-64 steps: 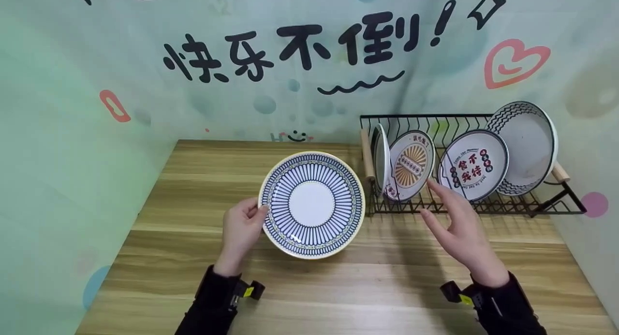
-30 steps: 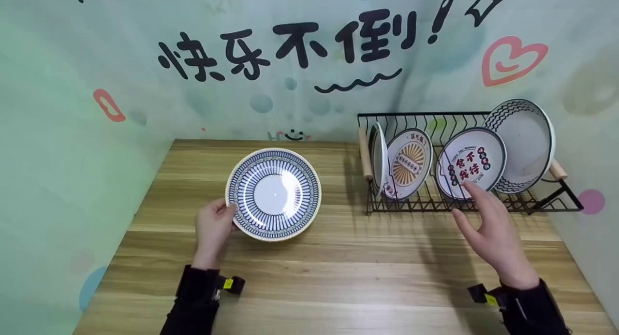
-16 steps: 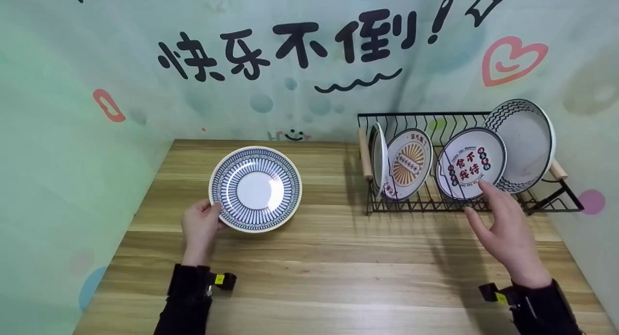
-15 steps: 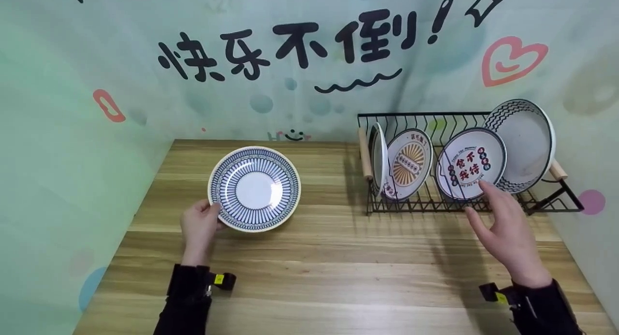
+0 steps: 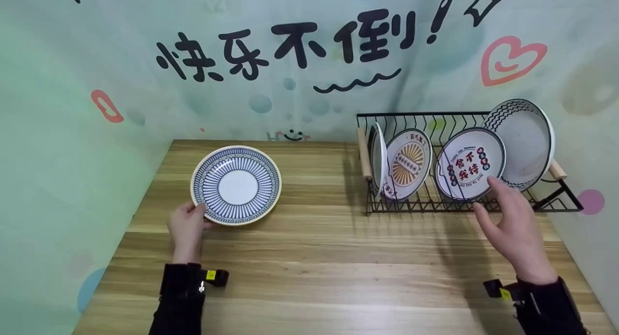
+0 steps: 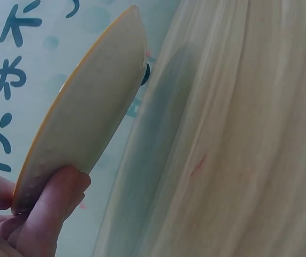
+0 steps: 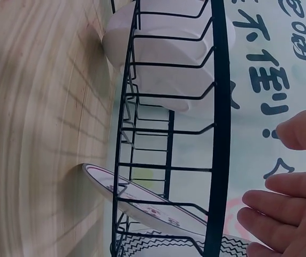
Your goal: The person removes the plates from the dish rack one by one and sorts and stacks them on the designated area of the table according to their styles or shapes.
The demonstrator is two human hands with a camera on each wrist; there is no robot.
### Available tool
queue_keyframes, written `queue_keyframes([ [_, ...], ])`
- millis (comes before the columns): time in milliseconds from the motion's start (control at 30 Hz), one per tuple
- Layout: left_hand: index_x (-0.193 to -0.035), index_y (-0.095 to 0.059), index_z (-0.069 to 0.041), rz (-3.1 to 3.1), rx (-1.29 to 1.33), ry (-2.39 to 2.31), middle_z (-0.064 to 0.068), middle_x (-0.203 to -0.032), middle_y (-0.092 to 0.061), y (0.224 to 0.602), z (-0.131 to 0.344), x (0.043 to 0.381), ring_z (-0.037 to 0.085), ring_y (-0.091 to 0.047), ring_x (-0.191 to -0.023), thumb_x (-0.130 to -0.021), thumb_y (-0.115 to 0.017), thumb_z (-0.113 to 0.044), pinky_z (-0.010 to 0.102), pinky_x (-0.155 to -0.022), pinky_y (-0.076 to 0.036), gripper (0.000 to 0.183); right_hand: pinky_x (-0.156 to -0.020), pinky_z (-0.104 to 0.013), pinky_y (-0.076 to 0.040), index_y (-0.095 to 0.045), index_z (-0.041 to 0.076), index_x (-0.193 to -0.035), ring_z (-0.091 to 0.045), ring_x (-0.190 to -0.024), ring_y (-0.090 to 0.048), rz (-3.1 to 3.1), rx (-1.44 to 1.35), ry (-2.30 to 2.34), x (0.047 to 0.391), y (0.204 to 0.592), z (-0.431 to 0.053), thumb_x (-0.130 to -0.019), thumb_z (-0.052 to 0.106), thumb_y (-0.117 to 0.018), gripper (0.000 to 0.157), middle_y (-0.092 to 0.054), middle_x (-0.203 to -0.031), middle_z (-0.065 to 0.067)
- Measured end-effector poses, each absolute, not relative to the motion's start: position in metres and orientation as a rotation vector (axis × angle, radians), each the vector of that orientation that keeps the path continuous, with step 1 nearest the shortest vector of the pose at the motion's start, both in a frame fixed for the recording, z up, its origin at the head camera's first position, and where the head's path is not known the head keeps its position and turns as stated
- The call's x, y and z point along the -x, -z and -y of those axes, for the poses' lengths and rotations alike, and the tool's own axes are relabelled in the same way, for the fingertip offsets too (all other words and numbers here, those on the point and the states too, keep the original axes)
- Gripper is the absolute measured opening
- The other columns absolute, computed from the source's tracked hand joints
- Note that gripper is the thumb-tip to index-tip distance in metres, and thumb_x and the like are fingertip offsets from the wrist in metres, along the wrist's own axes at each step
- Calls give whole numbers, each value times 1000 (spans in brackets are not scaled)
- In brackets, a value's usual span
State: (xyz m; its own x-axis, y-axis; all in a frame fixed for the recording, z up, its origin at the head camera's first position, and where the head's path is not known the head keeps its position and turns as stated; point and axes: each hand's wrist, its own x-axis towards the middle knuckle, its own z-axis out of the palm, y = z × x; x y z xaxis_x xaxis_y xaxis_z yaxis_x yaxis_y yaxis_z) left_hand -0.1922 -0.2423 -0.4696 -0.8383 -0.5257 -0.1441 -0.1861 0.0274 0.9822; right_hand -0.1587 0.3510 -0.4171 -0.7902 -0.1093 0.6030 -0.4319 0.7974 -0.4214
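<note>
Plainly, a yellow-rimmed, blue-and-white striped plate (image 5: 236, 186) is pinched at its near left edge by the left hand (image 5: 186, 229); it is held tilted above the wooden tabletop (image 5: 309, 277), extending ahead and to the right of that grip. Well to the grip's right, the right hand (image 5: 517, 231) is held with thumb and fingers parted, near a black wire dish rack (image 5: 425, 113).

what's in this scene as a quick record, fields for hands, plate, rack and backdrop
left hand: pinches the rim of the striped plate
plate position: held above the wooden table
right hand: holds nothing, near the dish rack
rack contents: edge-on dish, sunburst plate, red-lettered plate, wavy-patterned dish
backdrop: pale green, black lettering
</note>
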Motion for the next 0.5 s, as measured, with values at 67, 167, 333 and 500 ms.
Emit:
queue_keyframes([
  [67, -121, -60, 13, 2042, -737, 1881, 15, -92, -65, 471, 245, 192, 12, -63, -55, -98, -56, -6, 31, -59, -60, 30, -109, -61, -31, -45, -7, -141, -52, -120, -45, 2416, -389, -750, 159, 416, -353, -85, 1, -71, 63, -50, -136, -33],
  [167, -119, -60, 14, 2027, -736, 1879, 16, -92, -65, 473, 249, 193, 13, -63, -54, -98, -56, -6, 32, -60, -60, 30, -103, -63, -35, -45, -8, -141, -50, -115, -48, 2414, -376, -742, 159, 414, -355, -85, 0, -70, 62, -51, -133, -34],
  [333, -117, -60, 14, 2000, -763, 1896, 12, -88, -65, 475, 252, 195, 13, -64, -54, -97, -56, -6, 31, -59, -60, 29, -98, -65, -38, -45, -7, -141, -49, -111, -49, 2420, -358, -726, 160, 410, -356, -85, 0, -69, 61, -52, -130, -34],
  [500, -121, -57, 14, 1953, -801, 1950, 16, -97, -64, 478, 256, 197, 14, -67, -56, -98, -55, -6, 30, -64, -61, 31, -105, -64, -33, -44, -6, -143, -52, -118, -47, 2430, -351, -728, 160, 408, -357, -87, 3, -68, 61, -50, -135, -34],
])
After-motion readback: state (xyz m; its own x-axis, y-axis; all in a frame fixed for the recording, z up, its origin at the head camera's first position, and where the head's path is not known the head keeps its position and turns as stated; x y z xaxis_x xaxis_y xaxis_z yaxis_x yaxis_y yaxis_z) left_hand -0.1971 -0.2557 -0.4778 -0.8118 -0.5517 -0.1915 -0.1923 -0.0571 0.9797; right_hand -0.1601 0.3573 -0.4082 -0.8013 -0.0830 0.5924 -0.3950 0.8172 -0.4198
